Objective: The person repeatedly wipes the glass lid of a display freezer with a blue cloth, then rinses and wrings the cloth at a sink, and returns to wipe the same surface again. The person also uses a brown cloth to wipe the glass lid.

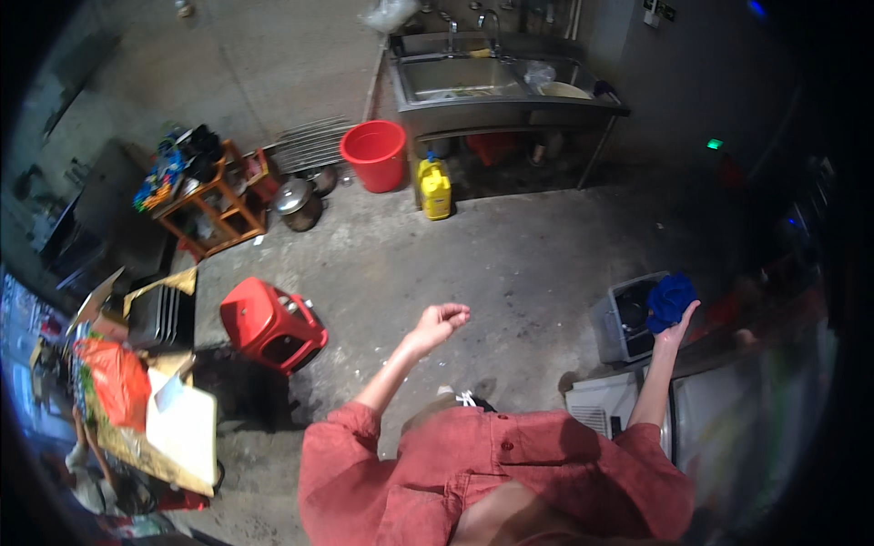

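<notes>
On the right, my right hand (676,327) holds a bunched blue cloth (670,300) beside and partly over a grey plastic crate (604,327), which has dark things inside. My thumb or a finger points up along the cloth's edge; the other fingers are mostly hidden by it. Near the middle, my left hand (444,324) is held out over the concrete floor (505,273) with its fingers loosely curled and close together. Nothing shows in it, though whether it is fully closed does not show.
A red plastic stool (256,314) stands left of my left hand. Ahead are a steel double sink (464,75), a red bucket (375,153), a yellow jug (435,191) and a lidded pot (298,205). A table with a white board (181,423) is at left; another person's arm shows beside it.
</notes>
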The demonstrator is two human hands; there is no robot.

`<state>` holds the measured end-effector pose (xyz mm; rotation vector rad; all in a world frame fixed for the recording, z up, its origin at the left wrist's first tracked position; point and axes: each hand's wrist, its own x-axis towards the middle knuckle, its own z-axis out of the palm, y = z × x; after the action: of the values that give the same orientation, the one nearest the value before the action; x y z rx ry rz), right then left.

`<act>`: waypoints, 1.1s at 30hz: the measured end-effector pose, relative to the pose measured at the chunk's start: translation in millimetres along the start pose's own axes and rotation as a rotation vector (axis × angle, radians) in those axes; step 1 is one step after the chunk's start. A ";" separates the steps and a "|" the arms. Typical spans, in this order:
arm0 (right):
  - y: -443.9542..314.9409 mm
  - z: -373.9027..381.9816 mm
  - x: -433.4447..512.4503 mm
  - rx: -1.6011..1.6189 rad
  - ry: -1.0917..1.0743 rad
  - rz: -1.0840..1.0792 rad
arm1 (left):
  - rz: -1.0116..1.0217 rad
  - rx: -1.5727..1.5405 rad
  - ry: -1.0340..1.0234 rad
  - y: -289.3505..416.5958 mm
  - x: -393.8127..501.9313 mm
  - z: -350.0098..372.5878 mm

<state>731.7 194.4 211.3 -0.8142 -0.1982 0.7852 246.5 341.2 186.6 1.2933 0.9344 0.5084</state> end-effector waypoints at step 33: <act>343.1 656.3 691.4 -1.060 -0.755 -0.052 | -0.141 -1.344 -0.022 286.9 811.8 -209.8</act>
<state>740.0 1200.9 326.7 -1.4500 -1.3879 0.8984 575.9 1163.2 220.5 0.0139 0.4423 0.7958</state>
